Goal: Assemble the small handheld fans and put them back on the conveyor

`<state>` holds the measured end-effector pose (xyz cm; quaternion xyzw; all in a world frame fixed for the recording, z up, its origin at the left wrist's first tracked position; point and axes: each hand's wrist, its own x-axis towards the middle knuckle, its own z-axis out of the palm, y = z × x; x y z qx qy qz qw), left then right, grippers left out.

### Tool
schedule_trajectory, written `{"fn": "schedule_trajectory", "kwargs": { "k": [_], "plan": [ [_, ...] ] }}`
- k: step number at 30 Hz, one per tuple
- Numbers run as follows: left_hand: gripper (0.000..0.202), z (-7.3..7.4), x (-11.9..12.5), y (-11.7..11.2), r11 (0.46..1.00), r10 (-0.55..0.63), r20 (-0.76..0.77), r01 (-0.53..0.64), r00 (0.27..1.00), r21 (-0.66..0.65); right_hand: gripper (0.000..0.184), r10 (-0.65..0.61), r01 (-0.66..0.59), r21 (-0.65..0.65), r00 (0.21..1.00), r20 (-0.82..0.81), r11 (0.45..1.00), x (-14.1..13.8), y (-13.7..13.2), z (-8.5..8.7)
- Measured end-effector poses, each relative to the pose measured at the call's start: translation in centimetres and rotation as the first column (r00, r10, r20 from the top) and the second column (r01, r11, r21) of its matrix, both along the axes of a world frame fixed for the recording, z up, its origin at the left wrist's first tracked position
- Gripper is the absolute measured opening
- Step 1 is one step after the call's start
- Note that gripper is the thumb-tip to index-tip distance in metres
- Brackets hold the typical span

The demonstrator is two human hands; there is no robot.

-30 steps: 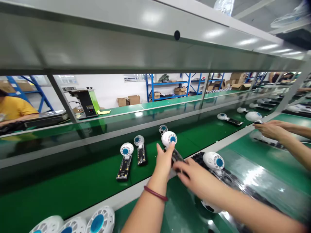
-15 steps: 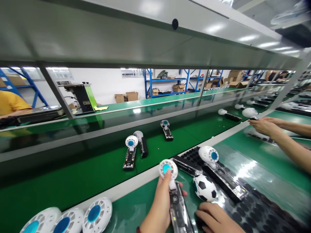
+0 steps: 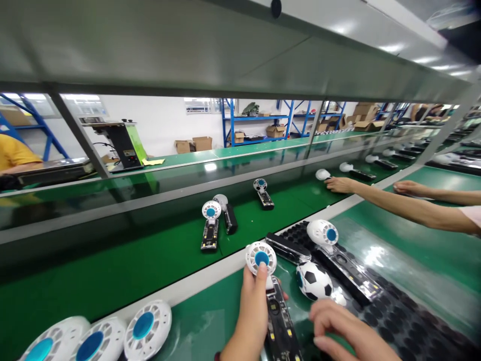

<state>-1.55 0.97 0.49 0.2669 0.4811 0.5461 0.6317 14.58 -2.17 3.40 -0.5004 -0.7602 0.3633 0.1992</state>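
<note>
- Pinching the fan (image 3: pixel 277 311), the left hand (image 3: pixel 251 313) has its grip closed, thumb over the blue hub and fingertips showing past the far side of the handle.
- The fan is over the worktop (image 3: pixel 199 333), white head near the rail (image 3: pixel 210 279), dark handle slanting towards the person and cut off by the lower edge.
- The right hand (image 3: pixel 347 331) is just beside the handle, its grip spread, fingers half curled and thumb apart.
- Ahead of it sits a football head (image 3: pixel 314 282), near a black handle (image 3: pixel 288 248); I cannot tell whether they join.
- To the right, a second fan (image 3: pixel 347 271) lies on the black dotted mat (image 3: pixel 400 321).
- At the lower left, three white heads (image 3: pixel 147 328) stand in a row.
- Beyond the rail, the green belt (image 3: pixel 143 265) carries more fans (image 3: pixel 209 235).
- Farther right, a co-worker's hand (image 3: pixel 341 185) touches one fan there; their other hand (image 3: pixel 410 188) is over the worktop.
- Behind are a machine (image 3: pixel 127 148) and blue racks (image 3: pixel 259 118).
</note>
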Motion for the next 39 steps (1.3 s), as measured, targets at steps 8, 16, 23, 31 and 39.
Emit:
{"fn": "schedule_trajectory", "kwargs": {
  "k": [8,16,23,31,39],
  "plan": [
    [0.045,0.3,-0.6,0.0,0.996,0.073,-0.187,-0.063,0.980,0.062,0.013,-0.109,0.108,-0.076,0.994,-0.010,0.991,-5.1,3.0,2.3],
    [0.048,0.7,-0.6,0.1,0.997,0.052,-0.213,-0.040,0.976,0.060,0.018,-0.057,0.060,-0.053,0.997,0.051,0.997,-5.4,3.0,2.8],
    [0.049,0.6,-0.7,-0.1,0.999,0.023,-0.248,-0.011,0.968,0.050,0.019,-0.046,0.048,-0.026,0.996,0.071,0.999,-5.6,3.0,2.4],
    [0.054,0.1,-1.0,-0.2,0.995,-0.020,-0.091,0.028,0.996,0.094,0.016,-0.099,0.099,0.050,0.995,-0.014,0.994,-5.3,2.2,1.1],
    [0.059,-1.0,-0.6,0.1,0.997,0.030,0.257,-0.045,0.966,0.056,0.026,-0.187,0.193,0.120,0.980,-0.065,0.974,-4.8,1.7,-0.7]
  ]
}}
